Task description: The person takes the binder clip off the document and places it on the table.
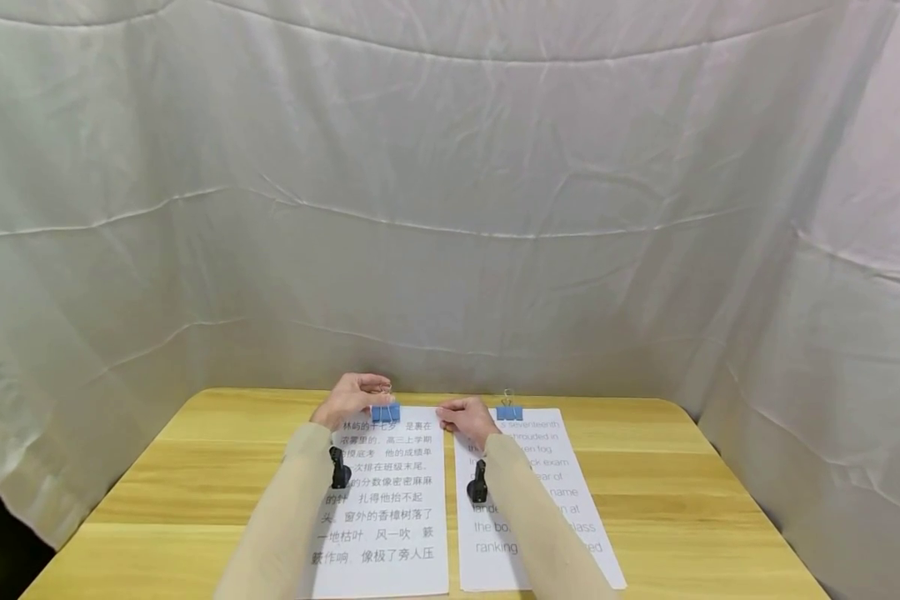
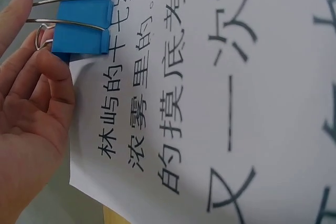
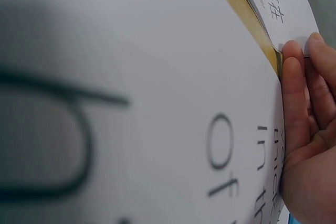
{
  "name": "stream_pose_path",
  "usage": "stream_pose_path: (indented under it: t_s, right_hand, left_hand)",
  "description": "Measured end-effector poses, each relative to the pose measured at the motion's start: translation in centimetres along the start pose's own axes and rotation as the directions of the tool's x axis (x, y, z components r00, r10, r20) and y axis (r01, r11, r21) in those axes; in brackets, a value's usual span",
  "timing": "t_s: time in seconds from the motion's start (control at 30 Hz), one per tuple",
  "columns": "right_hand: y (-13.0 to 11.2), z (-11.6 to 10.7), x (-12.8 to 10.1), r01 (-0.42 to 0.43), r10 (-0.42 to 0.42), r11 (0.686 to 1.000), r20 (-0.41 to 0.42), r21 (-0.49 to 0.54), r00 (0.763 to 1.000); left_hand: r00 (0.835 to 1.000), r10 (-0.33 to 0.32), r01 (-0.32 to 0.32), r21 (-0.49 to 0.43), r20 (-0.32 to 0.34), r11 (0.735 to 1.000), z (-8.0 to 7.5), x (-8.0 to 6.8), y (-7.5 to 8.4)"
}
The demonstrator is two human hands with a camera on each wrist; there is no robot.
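At the top edge of the left stack of paper (image 1: 390, 533), printed with large Chinese characters, sits a blue binder clip (image 2: 81, 11). My left hand (image 1: 347, 400) grips this clip by its wire handles, the thumb on the front one and curled fingers behind. My right hand (image 1: 468, 418) pinches the top right corner of that same stack between thumb and fingers; in the right wrist view the fingertips (image 3: 292, 51) lie right at the corner. Under the right forearm lies a second stack of paper (image 1: 487, 571) with English text, partly hidden by the sleeve.
Another blue binder clip (image 1: 509, 412) is on the top edge of the English stack, its wire handle standing up. Both stacks lie side by side on a wooden table (image 1: 667, 517), a narrow gap between them. Pale cloth (image 1: 450, 208) hangs behind and at both sides.
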State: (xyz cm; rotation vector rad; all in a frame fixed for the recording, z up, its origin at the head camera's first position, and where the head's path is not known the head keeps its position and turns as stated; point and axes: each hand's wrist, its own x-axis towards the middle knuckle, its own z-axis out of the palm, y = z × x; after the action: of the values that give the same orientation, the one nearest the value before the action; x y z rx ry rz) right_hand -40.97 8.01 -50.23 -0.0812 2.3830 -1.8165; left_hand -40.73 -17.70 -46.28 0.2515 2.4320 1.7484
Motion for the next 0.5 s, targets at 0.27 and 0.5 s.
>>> stream_pose_path:
  t_s: [0.27,0.5]
  right_hand:
    - [-0.15,0.09,-0.07,-0.008,0.008,1.000,-0.014,-0.008,1.000]
    - [0.03,-0.03,-0.03,0.001,-0.002,0.999,-0.010,-0.033,1.000]
  left_hand:
    - [0.999,-0.011,0.010,-0.022,-0.037,1.000,0.33,-0.04,0.73]
    - [0.991,-0.026,0.021,-0.041,-0.133,0.999,0.55,0.26,0.81]
